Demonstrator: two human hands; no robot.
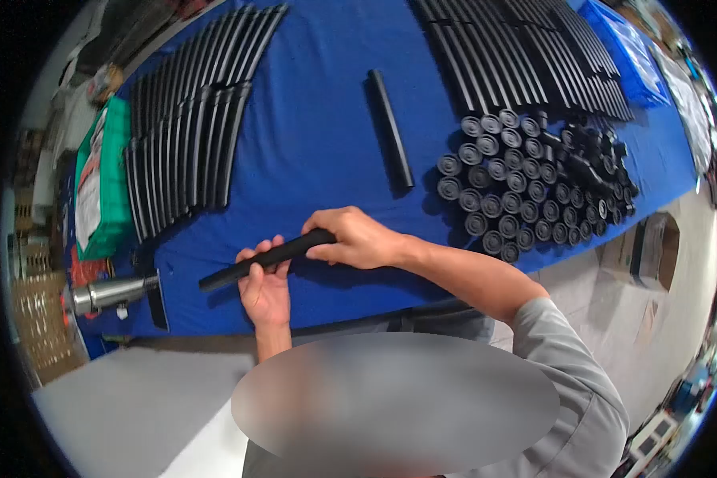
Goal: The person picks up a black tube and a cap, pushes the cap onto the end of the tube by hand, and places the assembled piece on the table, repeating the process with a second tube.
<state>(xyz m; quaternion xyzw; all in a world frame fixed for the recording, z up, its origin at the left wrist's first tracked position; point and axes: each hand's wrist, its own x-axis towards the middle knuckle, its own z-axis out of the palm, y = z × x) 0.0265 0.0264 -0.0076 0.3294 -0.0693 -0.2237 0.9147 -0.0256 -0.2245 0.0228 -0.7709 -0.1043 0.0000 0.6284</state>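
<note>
Nearest us, our L hand [268, 301] is palm up under the held tube [297, 247], thumb on the near side, fingertips showing on the far side; we'd call it lightly closed round it, tho how firmly we can't tell. Our R hand [361, 241] is wrapped over the tube's R end, so that end's hidden & we can't tell its shape. The 2 hands are apart, w/ a short stretch of tube showing b/w them, over the near part of the blue cloth [319, 103].

Key relation: the held tube's long axis. It slants across in front of us, R end farther off, L end nearer & free, sticking out past our L hand. So of our 2 hands, the L is closer to that free end, which points approx. toward the dark plate [158, 307] & metal cylinder [107, 295] on our L, w/o touching either.

Farther out, just beyond our R hand, 1 loose tube [390, 131] lies on the cloth, long axis running approx. away from us, i.e. crosswise to the held tube's; R hand's the nearer. To its R sits a cluster of round black pieces [497, 169], many w/ ringed faces up.

Farthest: L tube rows [187, 135] w/ a green bin [118, 183] outside them, & R tube rows [494, 60] w/ a blue bin [613, 48] beyond.
</note>
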